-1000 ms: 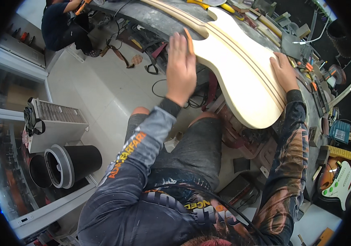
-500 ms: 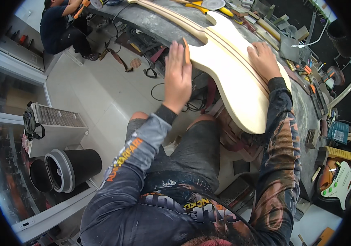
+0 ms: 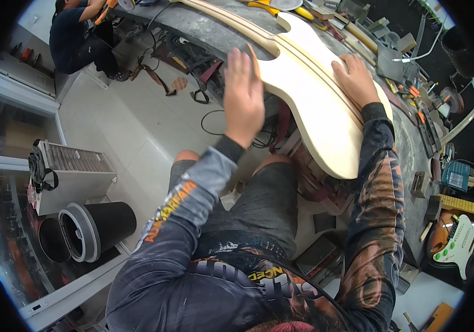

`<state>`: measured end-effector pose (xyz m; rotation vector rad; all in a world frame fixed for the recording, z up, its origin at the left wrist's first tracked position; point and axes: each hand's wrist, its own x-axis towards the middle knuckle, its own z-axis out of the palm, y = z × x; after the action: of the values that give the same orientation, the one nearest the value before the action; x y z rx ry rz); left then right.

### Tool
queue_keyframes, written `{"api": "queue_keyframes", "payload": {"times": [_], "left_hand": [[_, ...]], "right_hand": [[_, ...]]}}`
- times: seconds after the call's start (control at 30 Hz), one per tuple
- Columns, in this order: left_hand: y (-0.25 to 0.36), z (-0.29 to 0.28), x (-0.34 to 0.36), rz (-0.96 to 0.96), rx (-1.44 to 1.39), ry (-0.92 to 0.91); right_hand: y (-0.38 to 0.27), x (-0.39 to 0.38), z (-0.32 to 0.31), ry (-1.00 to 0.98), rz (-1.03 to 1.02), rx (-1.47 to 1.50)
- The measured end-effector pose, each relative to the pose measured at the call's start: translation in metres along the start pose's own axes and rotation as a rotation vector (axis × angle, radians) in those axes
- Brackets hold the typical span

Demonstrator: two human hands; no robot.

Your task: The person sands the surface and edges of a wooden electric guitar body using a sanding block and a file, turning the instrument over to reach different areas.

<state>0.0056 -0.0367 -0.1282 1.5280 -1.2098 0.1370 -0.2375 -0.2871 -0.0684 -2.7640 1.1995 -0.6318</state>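
Observation:
A pale, unfinished electric guitar body with its neck (image 3: 309, 94) lies across the bench edge, dark stripes running along its middle. My left hand (image 3: 243, 102) is at the horn nearest me, fingers straight and together, slightly blurred. Between those fingers and the horn's edge it holds a thin, curved orange-brown piece that looks like sandpaper (image 3: 254, 62). On the body's top face rests my right hand (image 3: 356, 80), its fingers laid on the wood near the stripes. The left palm is hidden from view.
The grey bench (image 3: 414, 144) carries many tools along its far and right sides. A sunburst guitar with a pale green pickguard (image 3: 456, 243) lies at lower right. Another person (image 3: 79, 36) works at upper left with a power tool. A black bin (image 3: 104, 227) stands at left.
My left hand has shifted slightly along the horn's edge with the orange-brown piece, its wrist a little to the right. My right hand and the guitar body stay nearly in place.

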Motion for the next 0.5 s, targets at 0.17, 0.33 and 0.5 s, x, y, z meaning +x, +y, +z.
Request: {"api": "queue_keyframes", "payload": {"times": [0.17,0.33,0.5], "left_hand": [[0.026,0.009,-0.060,0.260,-0.035,-0.278],[-0.014,-0.017,-0.019,0.234,0.222,-0.110],[0.016,0.006,-0.046,0.301,0.168,-0.104]], "right_hand": [[0.002,-0.006,-0.006,-0.023,0.015,0.010],[0.004,-0.007,-0.007,-0.041,0.041,0.002],[-0.006,-0.004,-0.003,-0.033,0.034,0.002]]}}
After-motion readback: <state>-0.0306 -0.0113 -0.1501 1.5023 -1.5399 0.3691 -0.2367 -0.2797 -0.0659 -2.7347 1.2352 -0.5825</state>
